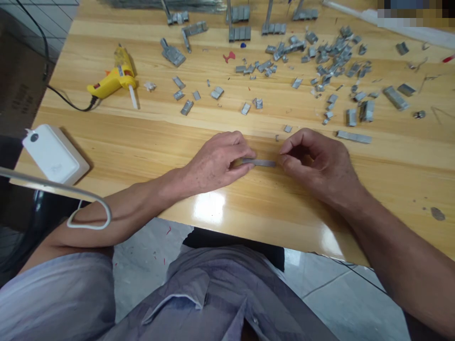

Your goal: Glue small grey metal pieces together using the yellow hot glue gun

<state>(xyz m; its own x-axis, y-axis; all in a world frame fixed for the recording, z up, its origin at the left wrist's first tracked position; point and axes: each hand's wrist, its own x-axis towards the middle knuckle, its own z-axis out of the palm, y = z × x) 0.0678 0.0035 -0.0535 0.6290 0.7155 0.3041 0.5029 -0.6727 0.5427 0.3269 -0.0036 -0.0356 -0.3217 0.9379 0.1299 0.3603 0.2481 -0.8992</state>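
Note:
A narrow grey strip of staples (265,163) lies low over the wooden table between my two hands. My left hand (222,161) pinches its left end between thumb and fingers. At the strip's right end, my right hand (316,163) is closed in a pinch, thumb against forefinger; whether anything small is in that pinch I cannot make out. Just beyond the fingertips are a single loose staple (277,138) and a short grey staple piece (287,128). Another long strip of staples (354,137) rests behind my right hand.
A yellow glue gun (115,80) lies at the back left, its cord running off the edge. A white box-shaped charger (55,154) sits near the left edge, by a white cable (88,226). Broken staple pieces (334,54) are scattered at the back right; built staple shapes (240,34) stand behind.

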